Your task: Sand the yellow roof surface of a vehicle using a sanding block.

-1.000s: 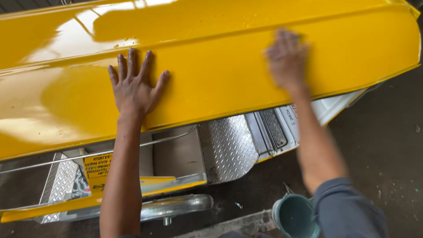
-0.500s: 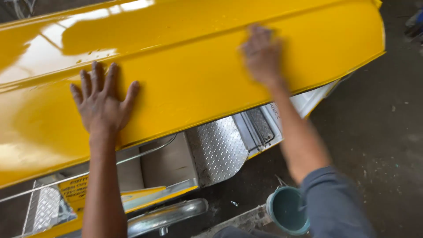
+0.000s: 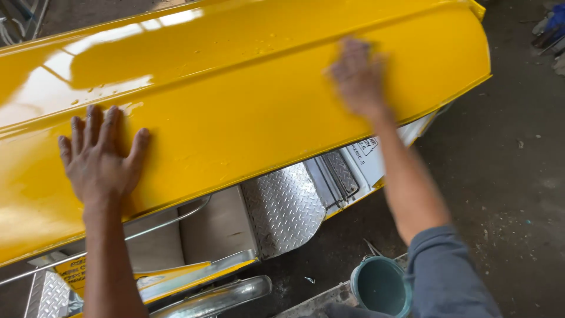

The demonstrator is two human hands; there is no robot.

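Note:
A large glossy yellow vehicle panel point(image 3: 247, 112) with a few water drops on it fills the upper part of the head view. My left hand point(image 3: 100, 156) lies flat on its lower left part, fingers spread and holding nothing. My right hand point(image 3: 356, 76) presses on the panel further right, blurred by motion. A small dark bit shows at its fingertips, and I cannot tell whether it holds a cloth or pad. My right forearm ends in a blue-grey sleeve point(image 3: 447, 277).
Below the panel lie a ribbed diamond-plate metal floor point(image 3: 285, 206), a thin metal rail point(image 3: 170, 221) and a chrome tube point(image 3: 218, 297). A teal bucket point(image 3: 379, 288) stands near my right sleeve. Dark, dusty concrete floor point(image 3: 512, 176) lies to the right.
My right hand has slid a little toward the panel's right end. My left hand has stayed flat in the same spot on the panel. The view has shifted.

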